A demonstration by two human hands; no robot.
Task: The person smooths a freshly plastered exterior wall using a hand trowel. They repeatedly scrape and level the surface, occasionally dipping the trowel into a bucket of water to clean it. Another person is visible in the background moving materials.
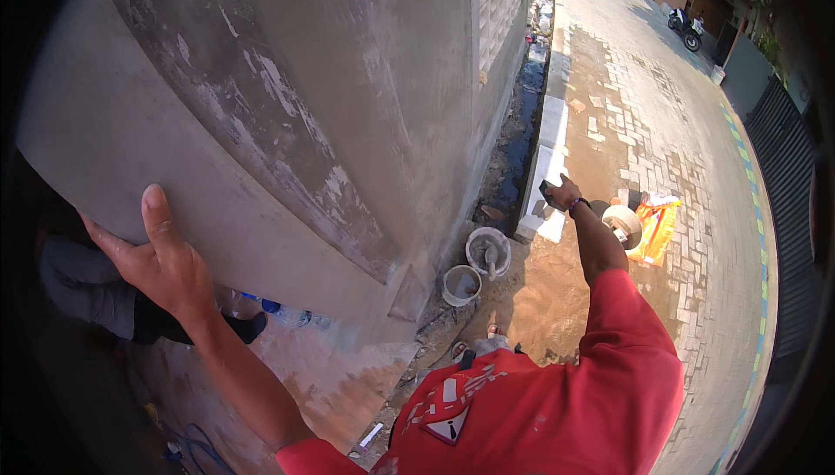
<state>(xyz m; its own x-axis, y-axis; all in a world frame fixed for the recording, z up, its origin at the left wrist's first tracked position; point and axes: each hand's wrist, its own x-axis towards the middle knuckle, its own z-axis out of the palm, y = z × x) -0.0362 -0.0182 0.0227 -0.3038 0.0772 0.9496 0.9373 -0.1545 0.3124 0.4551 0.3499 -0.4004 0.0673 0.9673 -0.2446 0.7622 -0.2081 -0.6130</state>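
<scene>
Grey plastered wall [113,118] is touched by spread left hand [170,268], likely for balance; small dark object [550,196] clasped in right hand [567,190]

Two hands [171,268] [564,193], two wall-side buckets [458,302] [470,256], one motorbike [687,29].

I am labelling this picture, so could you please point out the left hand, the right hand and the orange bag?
Left hand [171,273]: head view, middle of the hand.
Right hand [567,192]: head view, middle of the hand.
Orange bag [661,233]: head view, orange surface.
</scene>
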